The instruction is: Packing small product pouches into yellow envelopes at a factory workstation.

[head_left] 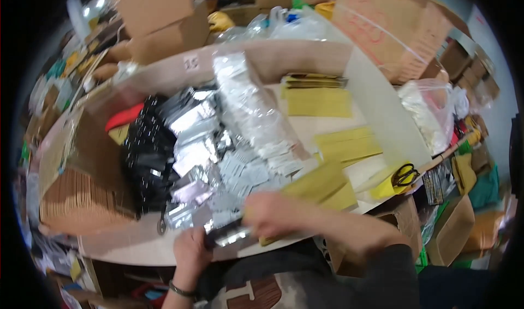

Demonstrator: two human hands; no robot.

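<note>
A shiny black plastic packet (228, 235) stretches between my two hands at the table's near edge. My left hand (191, 249) is closed on its left end, with a dark band on the wrist. Curled at the packet's right end is my right hand (269, 213), blurred by motion; its fingertips are hidden. A yellow envelope (322, 186) lies slanted beneath my right forearm, and a yellow edge shows below that hand. Just beyond my hands are many small grey-white cards (244, 170) and silvery packets (194, 145).
Black glossy packets (150, 145) are heaped at left, beside a carton of brown card sheets (82, 197). A long clear plastic bag (248, 99) of white items lies mid-table. More yellow envelopes (319, 102) sit at right, near scissors (405, 175). Raised panels (382, 112) border the table.
</note>
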